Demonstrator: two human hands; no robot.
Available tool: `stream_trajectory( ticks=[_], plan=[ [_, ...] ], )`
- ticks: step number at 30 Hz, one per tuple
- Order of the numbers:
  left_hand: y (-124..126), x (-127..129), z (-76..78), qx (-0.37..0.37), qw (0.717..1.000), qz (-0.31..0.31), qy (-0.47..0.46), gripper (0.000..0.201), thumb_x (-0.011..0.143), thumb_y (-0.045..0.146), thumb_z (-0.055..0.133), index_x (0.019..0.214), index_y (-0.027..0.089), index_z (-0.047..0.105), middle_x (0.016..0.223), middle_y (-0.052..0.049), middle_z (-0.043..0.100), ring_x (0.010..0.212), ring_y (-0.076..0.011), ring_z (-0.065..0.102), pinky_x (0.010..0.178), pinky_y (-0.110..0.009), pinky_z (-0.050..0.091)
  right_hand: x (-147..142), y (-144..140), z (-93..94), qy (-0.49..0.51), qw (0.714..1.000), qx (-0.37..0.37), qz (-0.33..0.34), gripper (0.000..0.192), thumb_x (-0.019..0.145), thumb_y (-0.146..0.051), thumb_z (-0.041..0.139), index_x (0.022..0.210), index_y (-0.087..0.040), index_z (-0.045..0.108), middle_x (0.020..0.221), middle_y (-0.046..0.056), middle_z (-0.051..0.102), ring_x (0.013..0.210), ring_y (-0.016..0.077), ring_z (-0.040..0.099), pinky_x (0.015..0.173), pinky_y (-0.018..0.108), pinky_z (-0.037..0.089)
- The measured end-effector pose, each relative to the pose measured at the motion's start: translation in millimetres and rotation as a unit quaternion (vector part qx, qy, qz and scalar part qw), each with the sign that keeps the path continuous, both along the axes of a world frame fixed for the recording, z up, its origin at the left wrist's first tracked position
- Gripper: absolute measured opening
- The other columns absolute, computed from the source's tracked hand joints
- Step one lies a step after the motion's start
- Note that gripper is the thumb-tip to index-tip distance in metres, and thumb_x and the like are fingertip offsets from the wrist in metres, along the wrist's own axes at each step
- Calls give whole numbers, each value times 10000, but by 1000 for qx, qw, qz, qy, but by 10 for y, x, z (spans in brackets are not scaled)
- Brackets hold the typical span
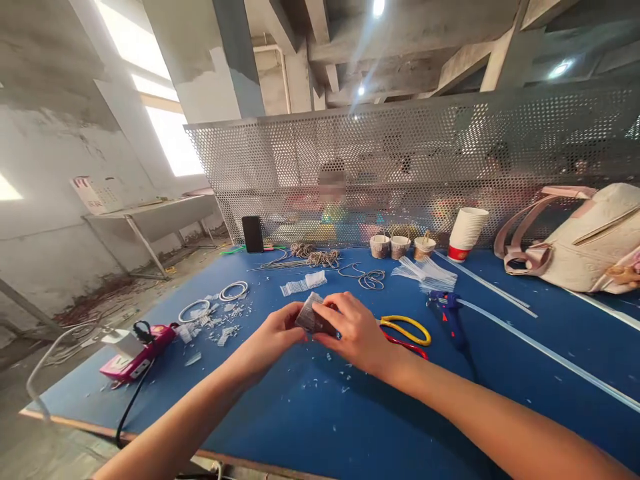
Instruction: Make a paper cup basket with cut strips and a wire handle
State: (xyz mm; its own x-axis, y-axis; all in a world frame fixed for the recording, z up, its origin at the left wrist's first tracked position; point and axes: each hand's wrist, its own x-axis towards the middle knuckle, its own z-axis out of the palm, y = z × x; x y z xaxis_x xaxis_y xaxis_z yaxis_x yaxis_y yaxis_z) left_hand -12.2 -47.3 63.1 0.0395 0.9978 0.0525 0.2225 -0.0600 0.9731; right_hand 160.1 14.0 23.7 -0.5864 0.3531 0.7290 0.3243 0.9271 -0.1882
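Above blue table (pixel 310 413), both hands' fingers (pixel 334 308) closed around seemingly foil-like packet (pixel 311 315).

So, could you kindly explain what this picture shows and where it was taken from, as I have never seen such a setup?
There is no machine here. One camera sits on a person's head and looks forward and down, so the two bare arms reaching in from the bottom are that person's own. The left hand and right hand together hold a small grey bundle above a blue table; what it is made of is too blurred to tell. On the table lie a blue glue gun with clear sticks, yellow and red loops, white rings, a pink power strip, a phone, paper cups and a pale bag. A perforated metal screen stands behind.
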Motion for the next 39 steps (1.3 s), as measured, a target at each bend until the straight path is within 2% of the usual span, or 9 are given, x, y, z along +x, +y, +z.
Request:
stream_trajectory(
  ticks=[6,10,17,20,26,29,33,35,39],
  plan=[
    [-143,-92,-55,-27,999,-4,23,303,592,103,486,775,209,704,740,13,650,750,-179,533,688,-267,382,-140,-3,-106,60,997,23,53,265,962,-257,421,824,-169,630,780,38,633,714,153,532,683,301,423],
    [-198,-131,-67,-26,999,6,19,231,630,173,514,734,216,716,694,3,640,659,-175,506,609,-261,381,-65,21,-214,-48,993,103,-13,355,982,-233,312,760,-166,580,733,56,606,715,180,509,701,323,390],
    [-218,-470,-28,35,991,114,57,249,573,196,587,776,233,726,720,-5,705,657,-196,572,626,-284,432,273,111,-383,-146,983,72,-84,396,978,-249,318,680,-175,567,659,60,587,645,189,537,638,326,391],
    [-189,-568,-82,68,980,158,97,298,559,192,593,824,242,720,763,-8,724,636,-199,609,615,-297,461,228,80,-331,-169,981,49,-86,205,898,-143,420,938,-143,621,967,123,656,858,233,595,724,365,447],
    [-144,-526,-286,126,961,193,156,290,603,170,615,863,260,705,728,-8,710,534,-175,596,531,-266,452,-343,-64,-314,-198,978,-5,61,577,797,-75,447,1364,-14,359,1457,193,355,1348,238,325,1068,384,352],
    [-136,-514,-354,141,961,189,148,259,623,171,643,857,268,696,686,2,695,589,-193,624,592,-275,472,-499,-129,-404,-221,971,-18,87,660,817,-178,514,1383,66,278,1485,269,234,1383,280,249,1073,397,352],
    [-119,-525,-385,150,956,199,156,241,610,163,652,821,274,687,764,-4,712,730,-223,649,701,-304,480,-420,-168,-420,-255,965,-58,18,317,888,-234,468,1126,-70,597,1211,214,607,1126,292,579,982,487,426],
    [-101,-508,-391,149,956,199,157,231,605,172,659,811,274,685,783,-12,712,778,-236,652,701,-300,476,-372,-169,-368,-241,968,-64,-7,278,912,-185,403,1042,-103,634,1116,182,662,1071,274,612,990,495,412],
    [-68,-457,-402,151,958,180,163,224,627,201,660,834,280,693,795,-17,707,767,-231,649,661,-283,468,-374,-153,-333,-196,980,-37,7,492,887,-210,458,1347,-47,392,1442,210,371,1304,261,402,1046,424,382]
  ],
)
